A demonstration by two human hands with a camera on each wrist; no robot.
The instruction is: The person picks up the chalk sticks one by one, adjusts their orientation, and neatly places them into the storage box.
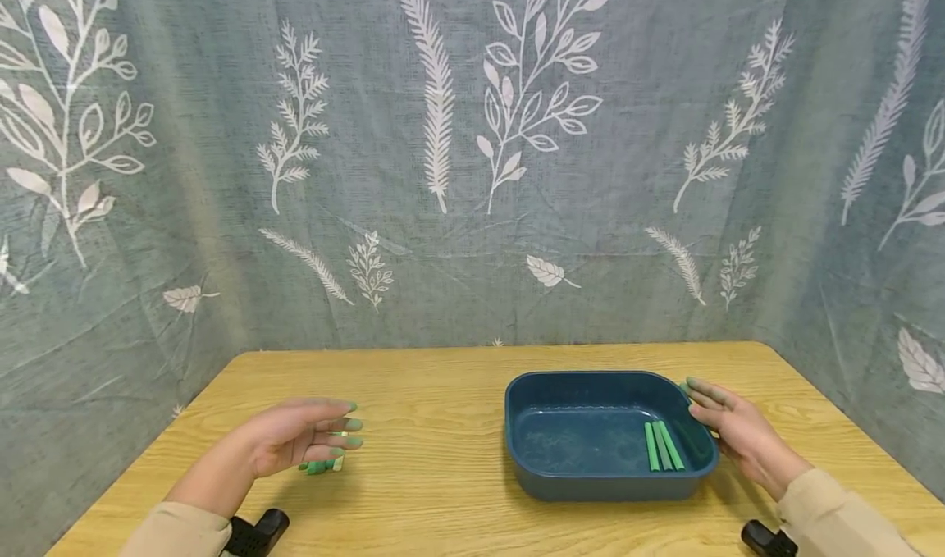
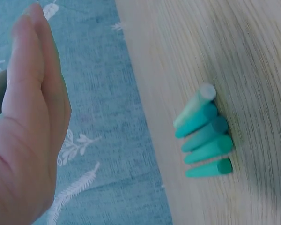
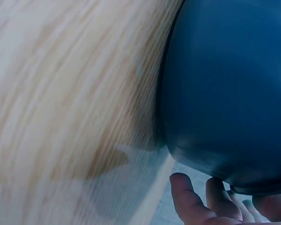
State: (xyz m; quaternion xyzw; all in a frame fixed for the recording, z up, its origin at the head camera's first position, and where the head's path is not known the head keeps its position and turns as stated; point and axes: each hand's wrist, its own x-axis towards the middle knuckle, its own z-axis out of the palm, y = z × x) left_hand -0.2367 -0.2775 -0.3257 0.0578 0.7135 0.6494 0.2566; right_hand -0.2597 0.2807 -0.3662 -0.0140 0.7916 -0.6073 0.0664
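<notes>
A dark blue plastic bin [image 1: 546, 481] stands on the wooden table, right of the middle. Three green chalk-like sticks [image 1: 664, 446] lie side by side in its right part. My right hand [image 1: 741, 434] is at the bin's right end, its fingers extended along the outside close to the rim; in the right wrist view, fingers [image 3: 189, 201] show just beyond the bin wall. On the left, my left hand [image 1: 295, 436] hovers with loosely straight fingers and holds nothing. Under it, partly hidden in the head view, several short round sticks [image 2: 210, 147] lie in a row, green ones and a pale one.
The light wooden table [image 1: 428, 426] fills the lower scene, with bare wood between the left hand and the bin. A blue-grey cloth [image 1: 458, 278] with white leaf prints hangs behind the table and along both sides.
</notes>
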